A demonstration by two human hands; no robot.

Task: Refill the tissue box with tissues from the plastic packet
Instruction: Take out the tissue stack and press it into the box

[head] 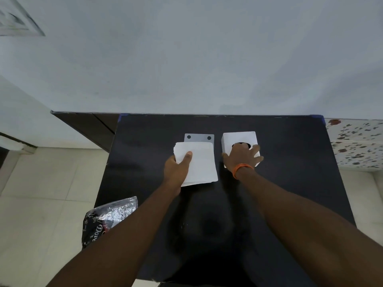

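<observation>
Black table (290, 183): left hand (177, 168) gripping tissues (201, 162), box (238, 139) beside.

On the table (290, 183), a stack of tissues (202, 162) lies left of the tissue box (238, 138), the two just apart. A flat plate (199, 137) lies behind the stack, partly under its far edge. The left hand (177, 169) sits on the stack's near left corner with its thumb on top, the right hand (241, 157) rests on the box's top and near side, and a plastic packet (107, 218) lies at the table's near left edge, overhanging the floor (41, 204).
</observation>
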